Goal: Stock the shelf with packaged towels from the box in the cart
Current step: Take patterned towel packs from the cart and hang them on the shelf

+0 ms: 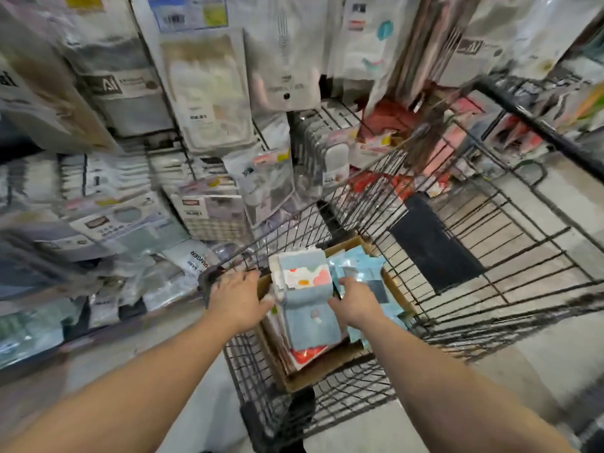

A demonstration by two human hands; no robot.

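A store aisle: packaged goods crowd the shelf (pixel 137 204), blurred, beside a wire cart (pixel 457 256). In the cart's near-left corner sits a cardboard box (pixel 313 371). Both hands hold a blue towel pack (pixel 307 308) over it, left hand (pixel 238 302) and right hand (pixel 356 302) apparently gripping opposite edges.
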